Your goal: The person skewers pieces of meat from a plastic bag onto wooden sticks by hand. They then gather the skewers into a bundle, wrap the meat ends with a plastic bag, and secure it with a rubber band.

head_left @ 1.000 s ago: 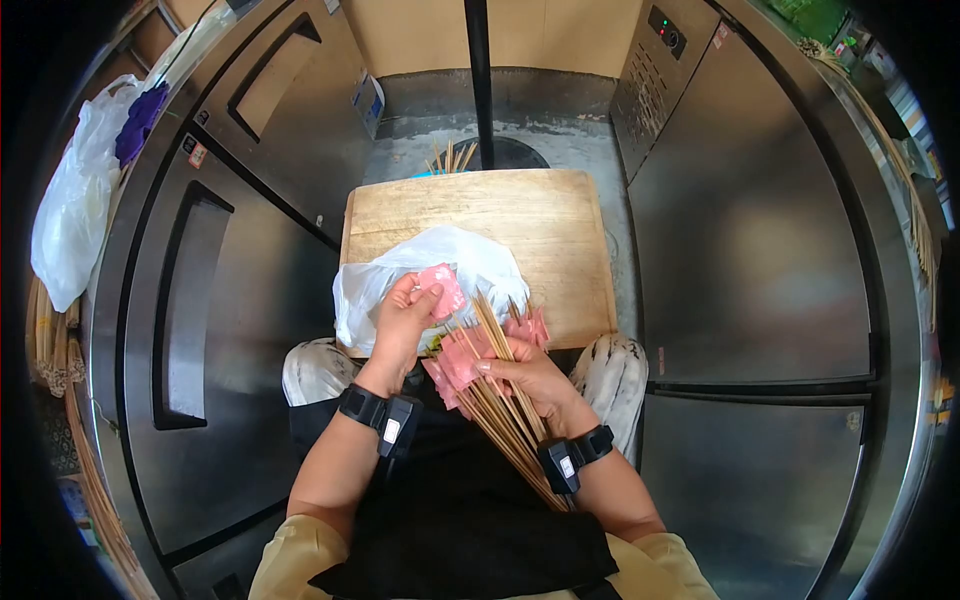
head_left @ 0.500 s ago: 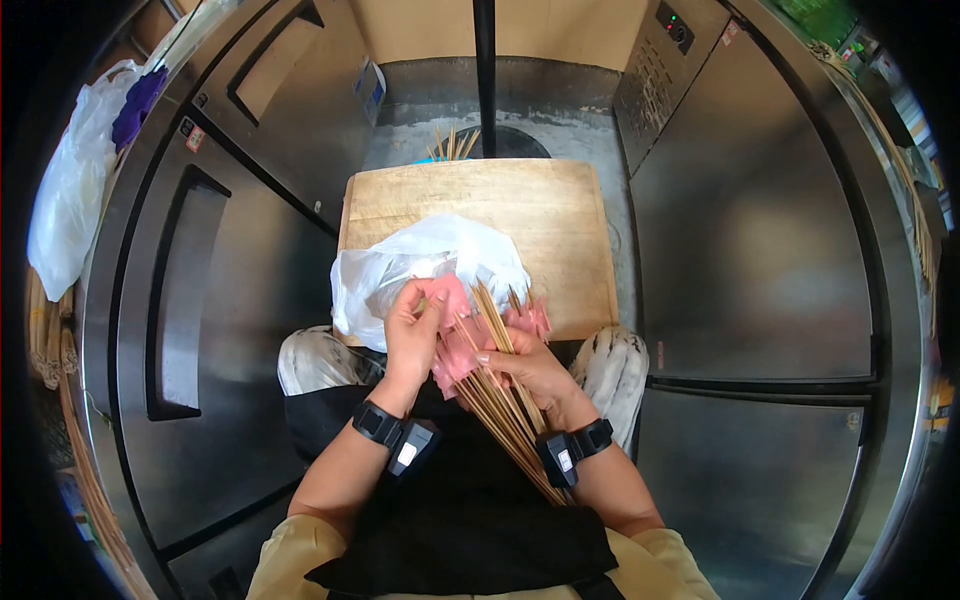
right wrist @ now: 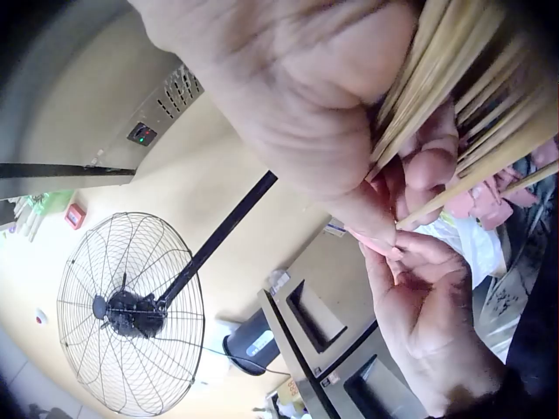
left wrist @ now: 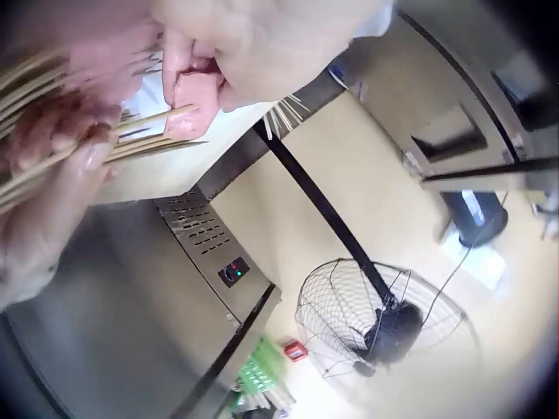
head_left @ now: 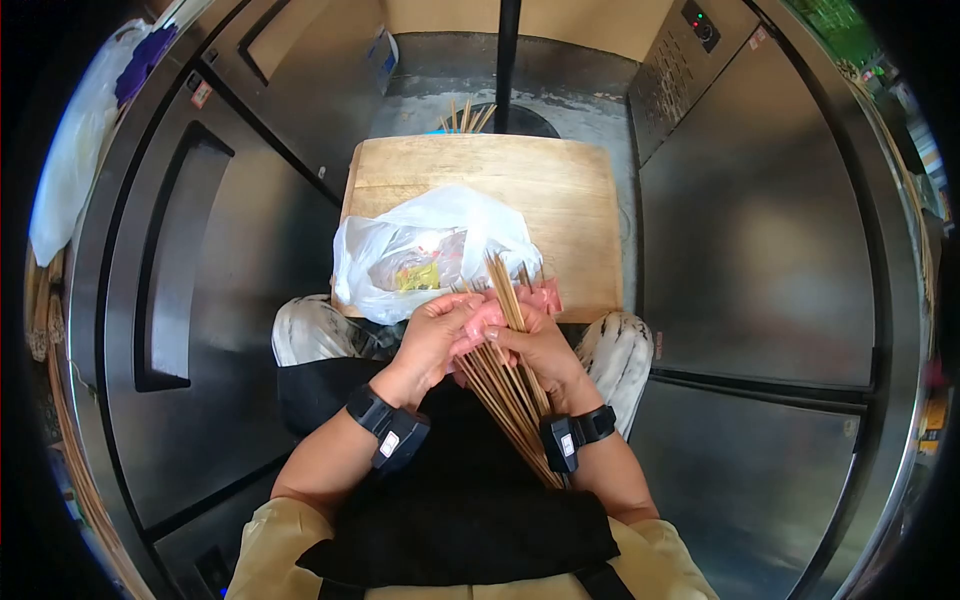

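My right hand [head_left: 548, 352] grips a bundle of bamboo skewers [head_left: 505, 405], tips pointing away and long ends reaching back over the apron. Close beside it, my left hand [head_left: 430, 342] pinches a folded pink meat slice [head_left: 484, 318] against the skewer tips. In the left wrist view a single skewer tip overlaps that slice [left wrist: 194, 98] near the fingertips. More pink slices [head_left: 545, 296] sit on skewers beyond the right hand, partly hidden by it. A white plastic bag [head_left: 450, 205] lies just ahead of both hands, with clear wrapping and a yellow label [head_left: 418, 277] inside its opening.
Beneath the bag is a wooden board [head_left: 575, 200], in front of the person's knees. Steel cabinets [head_left: 750, 240] stand close on both sides. Behind the board are upright skewers [head_left: 466, 118] and a black pole [head_left: 508, 60]; a wire fan [right wrist: 131, 305] shows in the wrist views.
My left hand has brought the pink slice from over the bag rightward and nearer to the skewer tips, where the slice is now folded. The right hand keeps its hold on the skewers.
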`<state>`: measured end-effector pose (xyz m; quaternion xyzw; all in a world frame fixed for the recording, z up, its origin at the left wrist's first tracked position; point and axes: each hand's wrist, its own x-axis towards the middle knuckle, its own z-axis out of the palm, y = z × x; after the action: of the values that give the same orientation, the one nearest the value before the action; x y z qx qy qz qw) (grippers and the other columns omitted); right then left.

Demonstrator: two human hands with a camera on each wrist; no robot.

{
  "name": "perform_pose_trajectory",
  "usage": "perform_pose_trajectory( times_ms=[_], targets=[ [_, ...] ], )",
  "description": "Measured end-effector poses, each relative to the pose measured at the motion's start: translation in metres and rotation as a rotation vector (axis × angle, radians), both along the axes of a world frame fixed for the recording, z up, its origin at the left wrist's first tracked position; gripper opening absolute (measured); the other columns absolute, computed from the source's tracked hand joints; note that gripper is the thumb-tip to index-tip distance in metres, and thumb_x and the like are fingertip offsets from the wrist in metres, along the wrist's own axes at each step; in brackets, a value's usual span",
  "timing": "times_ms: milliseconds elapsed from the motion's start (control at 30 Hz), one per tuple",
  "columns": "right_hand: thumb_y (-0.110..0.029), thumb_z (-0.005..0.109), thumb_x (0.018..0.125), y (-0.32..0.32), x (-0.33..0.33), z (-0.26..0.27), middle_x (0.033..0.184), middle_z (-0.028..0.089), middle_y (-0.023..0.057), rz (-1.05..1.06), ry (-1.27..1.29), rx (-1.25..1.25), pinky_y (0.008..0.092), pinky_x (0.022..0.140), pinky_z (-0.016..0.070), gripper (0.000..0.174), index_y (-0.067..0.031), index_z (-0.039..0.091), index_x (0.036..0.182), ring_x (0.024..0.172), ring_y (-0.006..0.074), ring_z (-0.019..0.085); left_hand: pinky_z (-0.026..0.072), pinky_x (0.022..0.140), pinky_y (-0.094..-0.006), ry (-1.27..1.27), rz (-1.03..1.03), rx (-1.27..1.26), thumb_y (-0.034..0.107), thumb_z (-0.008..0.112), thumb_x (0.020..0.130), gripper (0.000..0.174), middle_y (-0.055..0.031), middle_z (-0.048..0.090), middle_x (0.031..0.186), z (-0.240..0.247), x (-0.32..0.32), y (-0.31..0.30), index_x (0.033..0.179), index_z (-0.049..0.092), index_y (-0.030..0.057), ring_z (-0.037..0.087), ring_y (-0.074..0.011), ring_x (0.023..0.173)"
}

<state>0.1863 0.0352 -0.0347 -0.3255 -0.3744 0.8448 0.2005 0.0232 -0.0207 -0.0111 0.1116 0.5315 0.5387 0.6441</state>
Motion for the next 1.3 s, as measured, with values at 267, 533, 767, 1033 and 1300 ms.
perform_pose_trajectory(
  times_ms=[267, 533, 767, 1033, 1300],
  targets=[
    [-0.011, 0.065, 0.086, -0.003, -0.002, 0.006, 0.070, 0.059, -0.0024, -0.046, -0.022, -0.002, 0.0172, 0.048, 0.0384, 0.007, -0.0076, 0.061, 0.091, 0.055, 0.0046, 0.052, 0.0531, 0.070, -0.0247, 0.131, -0.608, -0.127, 0.038, 0.054, 0.093, 0.036, -0.0082, 0.066, 0.092, 0.007, -0.028, -0.055, 0.097, 0.061, 0.0032, 0.065, -0.0144, 0.077],
    [-0.009, 0.063, 0.087, -0.002, -0.001, 0.001, 0.067, 0.057, -0.0019, -0.055, 0.023, -0.051, 0.0176, 0.048, 0.0373, 0.007, -0.0076, 0.059, 0.093, 0.053, 0.0055, 0.050, 0.0489, 0.084, -0.0280, -0.376, -0.888, -0.106, 0.029, 0.060, 0.091, 0.035, -0.0050, 0.060, 0.109, -0.069, 0.000, -0.068, 0.116, 0.055, 0.0054, 0.059, -0.0145, 0.096],
    [-0.008, 0.062, 0.087, -0.004, -0.003, -0.007, 0.065, 0.056, -0.0019, -0.075, 0.074, -0.093, 0.0179, 0.047, 0.0375, 0.005, -0.0082, 0.060, 0.091, 0.052, 0.0057, 0.049, 0.0417, 0.098, -0.0331, -0.578, -0.638, -0.165, 0.023, 0.061, 0.090, 0.034, -0.0013, 0.057, 0.119, -0.087, 0.013, -0.087, 0.121, 0.054, 0.0097, 0.052, -0.0179, 0.111],
    [-0.012, 0.058, 0.090, -0.011, -0.009, 0.005, 0.064, 0.054, -0.0005, -0.101, 0.021, -0.040, 0.0179, 0.044, 0.0353, 0.003, -0.0087, 0.057, 0.090, 0.049, 0.0066, 0.047, 0.0396, 0.098, -0.0327, -0.744, -0.363, -0.136, 0.025, 0.057, 0.092, 0.029, -0.0028, 0.055, 0.117, -0.116, 0.028, -0.105, 0.117, 0.055, 0.0100, 0.051, -0.0172, 0.111],
    [-0.010, 0.059, 0.089, -0.019, -0.009, 0.004, 0.068, 0.056, -0.0003, -0.116, 0.090, -0.153, 0.0184, 0.047, 0.0398, 0.006, -0.0074, 0.058, 0.094, 0.053, 0.0078, 0.050, 0.0394, 0.088, -0.0287, -0.758, -0.535, -0.014, 0.026, 0.063, 0.088, 0.030, 0.0017, 0.059, 0.113, -0.110, 0.028, -0.101, 0.115, 0.056, 0.0142, 0.053, -0.0123, 0.103]
  ],
)
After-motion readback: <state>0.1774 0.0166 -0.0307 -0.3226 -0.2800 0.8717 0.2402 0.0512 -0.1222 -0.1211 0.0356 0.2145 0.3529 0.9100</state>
